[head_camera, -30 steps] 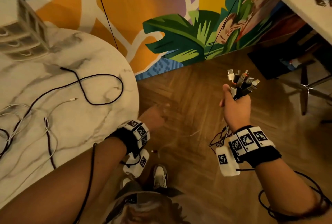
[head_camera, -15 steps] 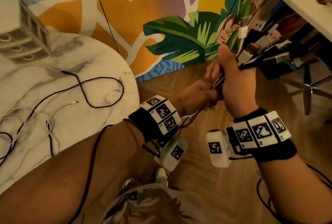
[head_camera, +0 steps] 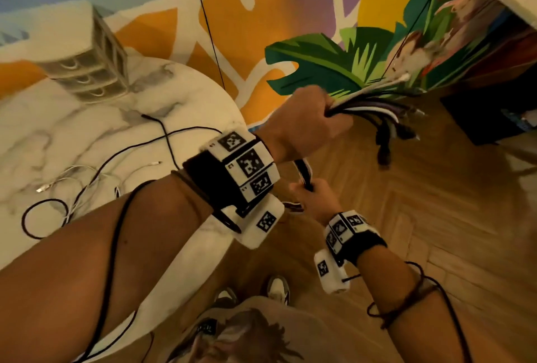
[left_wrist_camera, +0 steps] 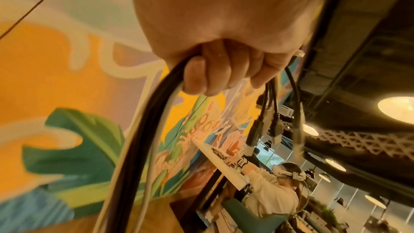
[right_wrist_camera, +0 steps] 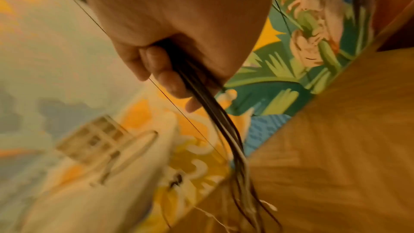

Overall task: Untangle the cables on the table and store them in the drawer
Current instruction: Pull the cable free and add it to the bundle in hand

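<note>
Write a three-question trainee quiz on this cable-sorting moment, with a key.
1. True or false: the left hand grips the cable bundle near its plug ends.
2. Where is the right hand? A) flat on the marble table B) lower on the same bundle, over the floor C) inside the drawer unit
3. Fill in: loose black and white cables lie on the ______.

Key: 1 true; 2 B; 3 marble table.
</note>
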`<state>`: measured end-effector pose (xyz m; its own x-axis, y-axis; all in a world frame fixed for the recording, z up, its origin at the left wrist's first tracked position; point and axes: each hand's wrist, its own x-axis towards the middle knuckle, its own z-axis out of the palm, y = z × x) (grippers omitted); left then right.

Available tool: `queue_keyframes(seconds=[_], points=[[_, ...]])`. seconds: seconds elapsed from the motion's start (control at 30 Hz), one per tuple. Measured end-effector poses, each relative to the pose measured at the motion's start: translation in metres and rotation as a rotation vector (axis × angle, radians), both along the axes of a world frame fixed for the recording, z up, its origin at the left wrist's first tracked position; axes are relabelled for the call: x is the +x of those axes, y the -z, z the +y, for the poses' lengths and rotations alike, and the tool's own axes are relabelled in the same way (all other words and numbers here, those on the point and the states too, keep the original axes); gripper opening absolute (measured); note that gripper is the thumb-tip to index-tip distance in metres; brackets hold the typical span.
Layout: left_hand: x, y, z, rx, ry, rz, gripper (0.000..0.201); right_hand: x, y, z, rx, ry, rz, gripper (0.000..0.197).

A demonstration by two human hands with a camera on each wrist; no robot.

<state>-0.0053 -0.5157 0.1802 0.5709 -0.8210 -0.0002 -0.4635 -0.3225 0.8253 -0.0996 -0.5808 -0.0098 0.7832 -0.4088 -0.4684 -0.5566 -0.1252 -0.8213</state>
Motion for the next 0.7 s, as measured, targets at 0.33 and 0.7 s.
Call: queue_keyframes(seconds=[0.33,0.7], points=[[0.028,-0.004,0.021,0.120,0.157,-0.790,0.031,-0.003,0.044,-0.001,-0.008,0.031,0.220,0.026],[0.031,-0.007,0.010,-0.035,0.138,-0.753,0.029,-0.026,0.062,-0.031,-0.237,0.061,0.483,0.036]])
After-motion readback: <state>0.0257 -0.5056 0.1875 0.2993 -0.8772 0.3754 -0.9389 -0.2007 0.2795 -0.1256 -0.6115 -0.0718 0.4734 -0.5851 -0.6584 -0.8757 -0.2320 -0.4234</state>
